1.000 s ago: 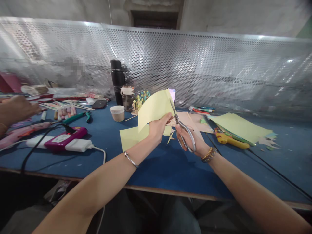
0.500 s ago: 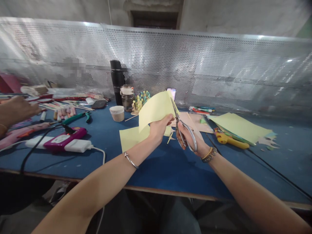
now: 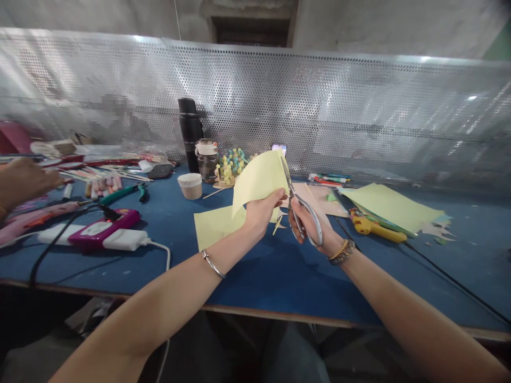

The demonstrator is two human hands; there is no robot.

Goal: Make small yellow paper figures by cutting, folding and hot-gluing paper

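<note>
Shifted rightward, yellow paper pinched by the left hand meets scissors clenched in the right hand; slack could skew the cut.

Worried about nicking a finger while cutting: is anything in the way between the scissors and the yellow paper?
Nothing visible stands between them. The scissors in the right hand meet the edge of the pale yellow paper. The left hand grips that sheet beside the blades, its fingertips close by but not in their path.
</note>
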